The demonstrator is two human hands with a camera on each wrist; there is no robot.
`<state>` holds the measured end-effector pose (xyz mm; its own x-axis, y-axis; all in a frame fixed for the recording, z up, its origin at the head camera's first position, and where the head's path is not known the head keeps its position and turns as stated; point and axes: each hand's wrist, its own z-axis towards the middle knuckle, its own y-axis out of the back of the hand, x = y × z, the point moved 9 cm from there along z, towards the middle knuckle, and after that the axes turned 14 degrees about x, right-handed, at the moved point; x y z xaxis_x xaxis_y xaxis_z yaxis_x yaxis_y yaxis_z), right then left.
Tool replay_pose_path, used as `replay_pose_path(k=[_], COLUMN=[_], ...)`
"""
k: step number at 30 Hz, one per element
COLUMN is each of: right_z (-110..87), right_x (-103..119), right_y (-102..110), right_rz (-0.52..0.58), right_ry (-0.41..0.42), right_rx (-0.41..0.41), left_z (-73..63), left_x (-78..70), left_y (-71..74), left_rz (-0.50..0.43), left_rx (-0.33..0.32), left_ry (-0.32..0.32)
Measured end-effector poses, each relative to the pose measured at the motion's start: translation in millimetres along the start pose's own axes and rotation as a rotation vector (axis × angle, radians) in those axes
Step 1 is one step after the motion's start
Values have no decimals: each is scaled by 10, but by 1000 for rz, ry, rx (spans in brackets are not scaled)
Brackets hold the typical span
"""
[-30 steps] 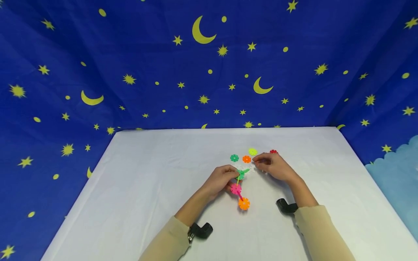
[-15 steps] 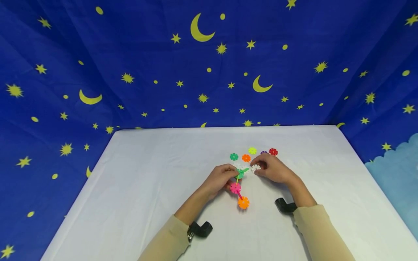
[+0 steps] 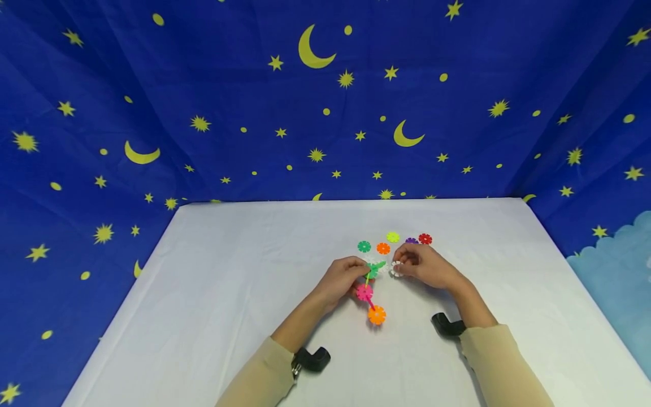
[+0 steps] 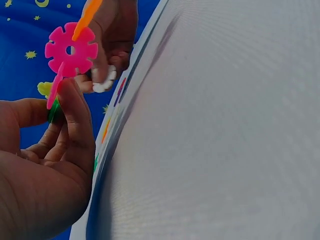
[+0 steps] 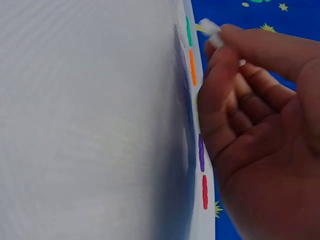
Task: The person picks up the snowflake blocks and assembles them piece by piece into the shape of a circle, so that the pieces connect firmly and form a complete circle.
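Observation:
My left hand [image 3: 342, 282] pinches a green notched disc [image 3: 373, 271] at the upper end of a chain of interlocking plastic discs. Down the chain come a pink disc [image 3: 364, 292] and, lowest, an orange disc [image 3: 377, 315]; thin edge-on pieces link them. In the left wrist view the pink disc [image 4: 71, 49] stands above my thumb and finger. My right hand [image 3: 426, 264] pinches a white notched disc [image 3: 395, 269] between thumb and fingers, a short gap right of the green end. The white disc [image 5: 212, 31] is partly hidden by fingers in the right wrist view.
Loose discs lie flat beyond my hands: green [image 3: 364, 246], orange [image 3: 383, 248], yellow [image 3: 393, 237], purple [image 3: 412, 241] and red [image 3: 425, 239]. A white table [image 3: 229, 271] spreads under everything. Blue star-patterned cloth [image 3: 254, 102] hangs behind it.
My right hand has picked up the white disc, turned it, and drawn it slightly nearer, uncovering the red and purple discs. The left hand and its chain have barely shifted.

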<state>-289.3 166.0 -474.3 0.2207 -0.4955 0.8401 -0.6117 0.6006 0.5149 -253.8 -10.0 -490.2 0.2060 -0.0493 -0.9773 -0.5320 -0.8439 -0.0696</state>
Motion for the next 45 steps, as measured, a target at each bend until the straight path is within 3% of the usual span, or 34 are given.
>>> replay_pose_path(k=[5,11,38,45], right_z=[-16,-39,-32,-33], right_x=[11,49,110,192], right_y=[22,49,-28,-64], right_rz=[153,227,314,300], right_ry=[18,32,29,51], right_rx=[-16,-36,-32,-29], left_z=[-6,4,21,-6], left_x=[-21,-47,-18,-50], left_y=[11,34,20,40], left_rz=[14,17,19,56], left_rx=[-9,-35,-18,-55], left_ry=[-6,-30,-34,-44])
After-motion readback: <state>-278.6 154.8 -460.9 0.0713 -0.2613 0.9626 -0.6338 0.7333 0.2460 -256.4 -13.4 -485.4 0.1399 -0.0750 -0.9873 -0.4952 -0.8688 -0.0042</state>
